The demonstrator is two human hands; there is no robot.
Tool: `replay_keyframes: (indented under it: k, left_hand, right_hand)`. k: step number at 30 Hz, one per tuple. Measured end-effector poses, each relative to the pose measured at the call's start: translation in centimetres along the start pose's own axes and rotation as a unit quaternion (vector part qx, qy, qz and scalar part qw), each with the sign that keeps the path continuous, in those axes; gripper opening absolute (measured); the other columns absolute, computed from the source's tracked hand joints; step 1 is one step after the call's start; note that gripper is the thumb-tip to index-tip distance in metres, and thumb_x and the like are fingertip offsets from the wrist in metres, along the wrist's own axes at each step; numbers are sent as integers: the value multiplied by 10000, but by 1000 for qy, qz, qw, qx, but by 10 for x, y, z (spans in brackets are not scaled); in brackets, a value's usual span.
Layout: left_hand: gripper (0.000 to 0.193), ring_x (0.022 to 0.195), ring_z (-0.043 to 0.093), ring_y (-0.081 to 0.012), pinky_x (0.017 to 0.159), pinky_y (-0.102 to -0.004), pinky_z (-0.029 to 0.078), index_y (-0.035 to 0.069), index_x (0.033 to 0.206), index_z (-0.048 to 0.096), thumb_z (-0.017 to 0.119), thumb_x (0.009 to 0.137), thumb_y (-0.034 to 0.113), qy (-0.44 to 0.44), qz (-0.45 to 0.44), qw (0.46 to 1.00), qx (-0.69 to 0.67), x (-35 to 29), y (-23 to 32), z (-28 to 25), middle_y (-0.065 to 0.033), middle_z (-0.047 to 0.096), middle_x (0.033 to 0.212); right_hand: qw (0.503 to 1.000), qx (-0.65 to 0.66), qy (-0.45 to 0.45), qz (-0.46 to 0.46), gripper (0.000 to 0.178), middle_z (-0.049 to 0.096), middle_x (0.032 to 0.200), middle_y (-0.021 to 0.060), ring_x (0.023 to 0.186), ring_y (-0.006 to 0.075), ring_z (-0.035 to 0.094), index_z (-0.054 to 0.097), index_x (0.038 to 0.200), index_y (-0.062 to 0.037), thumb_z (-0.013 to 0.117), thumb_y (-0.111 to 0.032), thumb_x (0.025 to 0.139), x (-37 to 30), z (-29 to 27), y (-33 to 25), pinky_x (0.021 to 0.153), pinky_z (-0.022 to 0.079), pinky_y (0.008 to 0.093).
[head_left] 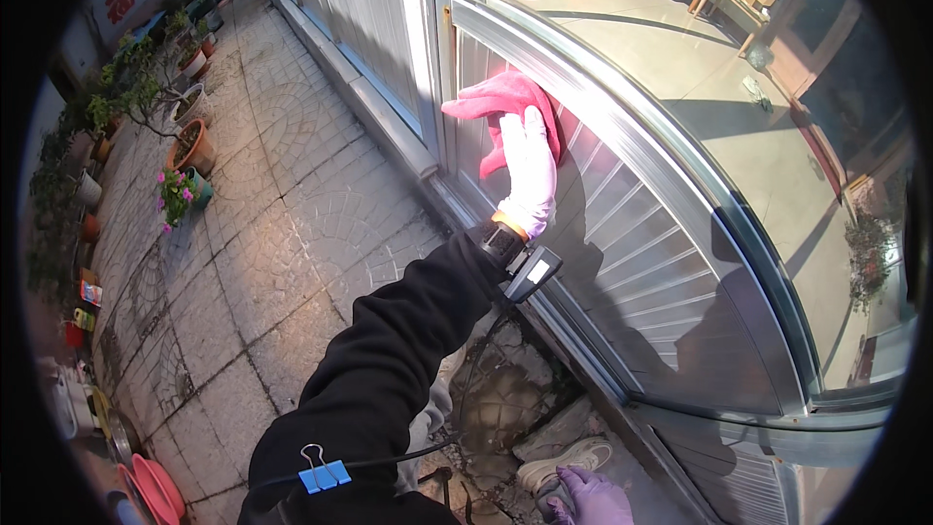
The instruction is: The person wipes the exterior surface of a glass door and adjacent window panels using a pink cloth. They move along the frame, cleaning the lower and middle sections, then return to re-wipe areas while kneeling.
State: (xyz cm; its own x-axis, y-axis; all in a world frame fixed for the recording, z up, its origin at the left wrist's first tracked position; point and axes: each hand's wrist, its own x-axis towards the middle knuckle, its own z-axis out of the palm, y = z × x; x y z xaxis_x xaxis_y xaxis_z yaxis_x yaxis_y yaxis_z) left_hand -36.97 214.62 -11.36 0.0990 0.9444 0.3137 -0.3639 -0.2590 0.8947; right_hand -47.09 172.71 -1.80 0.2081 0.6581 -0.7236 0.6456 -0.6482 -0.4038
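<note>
- The gloved fingers (513,141) of the left hand (530,180) reach up and grip the pink cloth (510,95), their tips partly lost in its folds
- The cloth lies at and just beyond the fingertips, bunched against the ribbed metal panel (632,224) — its longer spread runs across the fingers, with a loose end pointing left and another flap hanging down beside them
- The left hand is clearly the nearer one; the right hand (595,498), in a purple glove, is well apart at the lower edge, beside a pale shoe (562,467), and I cannot tell whether its fingers are open or closed
- Close to the left of the cloth stands the upright metal post (440,58); above and to the right, the curved metal rail (680,151) borders the panel
- The open room is along the panel, to the right and downward from the cloth, where the ribs fan out in sun and shadow
- Below the wrist, a strapped-on device (533,273) sits near the panel's lower edge — a tight spot
- Farther out, paving (301,224) spreads to the left, with potted plants (190,146) beyond
</note>
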Motion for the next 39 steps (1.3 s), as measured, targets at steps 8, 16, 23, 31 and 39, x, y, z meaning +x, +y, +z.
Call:
replay_keyframes:
  k: [8, 16, 23, 31, 39]
  left_hand:
    - [440, 1279, 441, -428, 1106, -436, 310, -85, 1382, 405, 409, 1056, 211, 41, -37, 982, 181, -26, -95, -22, -314, 440, 1406]
    - [388, 1058, 592, -304, 889, -374, 464, -52, 1195, 515, 354, 1066, 277, 74, -387, 911, 118, -61, -116, -49, -191, 608, 1118]
    - [607, 1441, 269, -360, 1188, -404, 201, -33, 1524, 197, 460, 1013, 163, -35, 58, 997, -24, -75, 39, 42, -239, 261, 1547]
    - [474, 1362, 412, -354, 1135, -403, 296, -40, 1436, 375, 425, 1045, 223, 32, -123, 992, 7, -143, -54, 22, -242, 410, 1492]
    - [490, 1179, 532, -415, 1012, -433, 398, -99, 1271, 468, 410, 1041, 329, 150, -406, 891, 139, -154, -102, -12, -311, 543, 1262]
  right_hand:
    - [996, -73, 35, -31, 584, 578, 1323, 241, 1185, 410, 558, 492, 1380, 0, 612, -312, 901, 10, 15, 25, 1003, 472, 469]
    - [995, -60, 47, -58, 491, 639, 1153, 229, 1073, 412, 602, 537, 1298, 10, 622, -272, 905, -3, 11, 1, 935, 483, 485]
    - [981, -86, 126, -124, 469, 640, 1123, 219, 1029, 389, 616, 561, 1273, 7, 644, -224, 874, -6, 20, -12, 908, 489, 471]
    - [990, -51, 97, -87, 402, 618, 1145, 225, 1074, 393, 591, 594, 1190, 5, 651, -210, 856, -12, 27, 0, 944, 472, 468]
    - [979, -99, 102, -144, 500, 598, 1204, 224, 1072, 383, 589, 547, 1289, -1, 665, -230, 860, -26, 35, -17, 939, 475, 452]
